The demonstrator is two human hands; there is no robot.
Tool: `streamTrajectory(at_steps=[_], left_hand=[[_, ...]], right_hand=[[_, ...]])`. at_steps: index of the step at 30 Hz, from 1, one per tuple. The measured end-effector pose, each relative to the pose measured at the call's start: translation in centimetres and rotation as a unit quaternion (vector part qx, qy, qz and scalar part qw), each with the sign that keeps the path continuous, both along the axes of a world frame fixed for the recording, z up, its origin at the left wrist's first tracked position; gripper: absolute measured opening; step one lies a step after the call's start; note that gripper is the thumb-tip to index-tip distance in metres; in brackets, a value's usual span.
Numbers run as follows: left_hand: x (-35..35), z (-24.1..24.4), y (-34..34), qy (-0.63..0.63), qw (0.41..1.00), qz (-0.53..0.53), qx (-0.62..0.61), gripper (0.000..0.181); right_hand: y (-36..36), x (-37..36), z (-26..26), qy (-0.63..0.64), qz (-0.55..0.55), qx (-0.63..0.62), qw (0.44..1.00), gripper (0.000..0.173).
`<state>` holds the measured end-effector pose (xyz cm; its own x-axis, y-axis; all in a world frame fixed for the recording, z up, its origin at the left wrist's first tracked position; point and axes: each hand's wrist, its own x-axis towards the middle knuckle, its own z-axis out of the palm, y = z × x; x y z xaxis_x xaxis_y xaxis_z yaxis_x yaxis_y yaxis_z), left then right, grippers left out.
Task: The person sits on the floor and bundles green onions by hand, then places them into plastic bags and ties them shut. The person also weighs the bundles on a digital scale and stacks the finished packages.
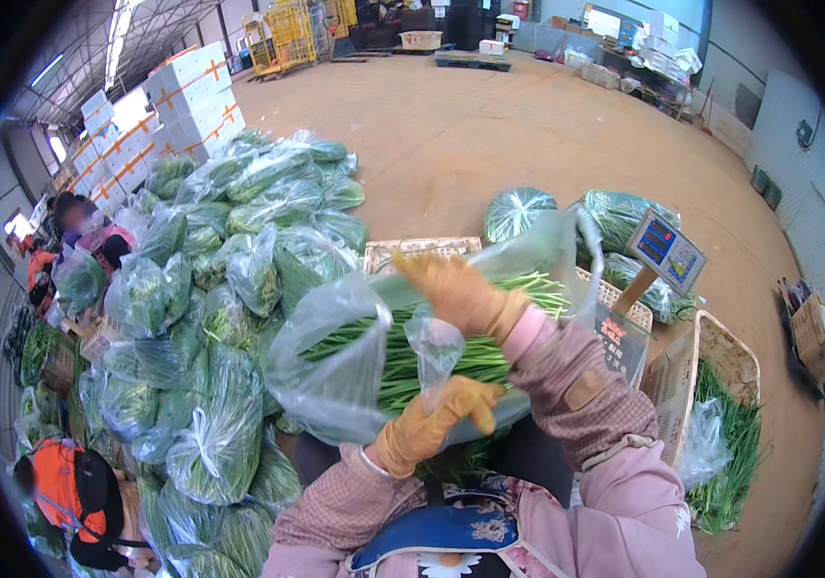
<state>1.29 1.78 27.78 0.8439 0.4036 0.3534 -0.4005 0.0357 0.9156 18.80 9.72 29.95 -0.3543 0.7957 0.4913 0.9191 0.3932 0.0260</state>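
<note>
Before me lies a large clear plastic bag, its mouth spread wide around long green stalks. My left hand, in a tan rubber glove, is at the bag's near side. A narrow flap of clear plastic runs down into its curled fingers, with the index finger pointing right. Above the stalks is my right hand, in a matching glove, blurred, fingers pointing left near the flap's upper end. Whether it grips any plastic cannot be made out.
Bagged greens are heaped at left, beside people in orange and pink. A digital scale display rises at right, near a crate holding greens and plastic. White foam boxes stand stacked behind. Another crate sits beyond my bag.
</note>
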Motion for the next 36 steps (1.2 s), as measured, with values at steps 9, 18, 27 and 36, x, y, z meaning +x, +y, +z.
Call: streamTrajectory(at_steps=[9, 18, 27, 36], left_hand=[[-2.2, 0.6, 2.1, 0.165, 0.959, 0.125, 0.196, 0.028], [-2.9, 5.2, 10.2, 0.242, 0.925, -0.028, 0.292, 0.03], [2.2, 1.0, 12.4, 0.386, 0.906, -0.006, -0.172, 0.025], [4.0, 3.1, 12.7, 0.346, 0.924, -0.125, 0.105, 0.025]], right_hand=[[3.0, 2.2, -1.2, -0.126, -0.207, 0.008, 0.97, 0.012], [-4.0, 4.2, 6.8, 0.004, -0.224, -0.045, 0.974, 0.016], [-9.5, -5.2, -1.3, 0.138, -0.042, -0.047, 0.988, 0.007], [-10.9, -6.6, -3.4, 0.07, -0.009, -0.103, 0.992, 0.012]])
